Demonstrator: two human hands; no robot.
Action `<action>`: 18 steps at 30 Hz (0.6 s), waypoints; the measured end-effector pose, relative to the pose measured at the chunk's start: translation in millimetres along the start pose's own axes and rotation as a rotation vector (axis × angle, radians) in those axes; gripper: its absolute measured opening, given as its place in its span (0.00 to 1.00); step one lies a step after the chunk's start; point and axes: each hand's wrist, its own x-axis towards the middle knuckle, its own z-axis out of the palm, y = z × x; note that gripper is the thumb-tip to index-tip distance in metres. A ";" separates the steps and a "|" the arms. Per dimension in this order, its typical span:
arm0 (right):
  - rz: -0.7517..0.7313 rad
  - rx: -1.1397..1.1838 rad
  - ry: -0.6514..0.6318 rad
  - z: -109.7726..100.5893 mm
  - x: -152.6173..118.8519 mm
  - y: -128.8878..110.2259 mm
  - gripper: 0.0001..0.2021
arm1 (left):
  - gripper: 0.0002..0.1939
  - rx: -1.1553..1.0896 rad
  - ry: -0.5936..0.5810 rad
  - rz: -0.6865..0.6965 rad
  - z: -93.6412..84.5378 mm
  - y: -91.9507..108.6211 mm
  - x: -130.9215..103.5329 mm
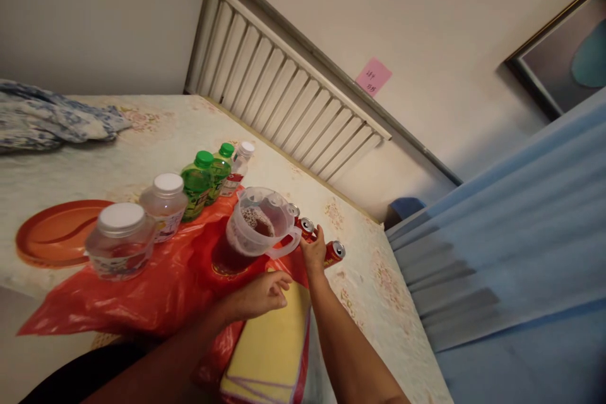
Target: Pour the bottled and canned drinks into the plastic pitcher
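Observation:
My right hand (313, 252) is wrapped around a red soda can (307, 227), one of a short row of cans standing on the table. Another red can (335, 252) stands just right of that hand, and part of a can (294, 209) shows behind the pitcher's rim. Over the yellow cloth (272, 344), my left hand (262, 295) is half curled, thumb and forefinger apart, with nothing visible in it. A clear plastic pitcher (241, 240) holding dark, foamy drink stands just beyond my left hand, its handle turned toward my right hand.
Red plastic sheeting (127, 309) lies under the pitcher. To the left stand two white-lidded jars (120, 249), green-capped bottles (196, 186) and a white-capped bottle (239, 167). An orange lid (61, 227) and patterned fabric (57, 117) lie farther left. A radiator (288, 82) borders the table.

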 end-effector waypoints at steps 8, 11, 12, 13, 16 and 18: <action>-0.030 -0.024 0.011 8.3 10.4 -3.4 0.38 | 0.24 -0.030 0.010 -0.023 1.3 1.1 -0.2; -0.030 -0.021 0.008 8.1 10.4 -3.8 0.36 | 0.24 -0.020 0.015 -0.028 1.4 2.0 -0.7; -0.030 -0.019 0.005 7.3 9.7 -4.6 0.35 | 0.24 -0.013 0.014 -0.027 1.3 3.1 -1.2; -0.030 -0.017 0.003 5.9 8.8 -5.7 0.35 | 0.24 -0.007 0.012 -0.023 1.1 4.4 -1.8; -0.041 -0.001 0.011 -1.9 5.8 -11.5 0.36 | 0.24 -0.002 0.010 -0.010 0.8 7.1 -3.2; -0.051 0.014 0.014 -10.7 4.2 -16.4 0.37 | 0.24 -0.018 0.018 -0.006 1.5 5.9 -2.6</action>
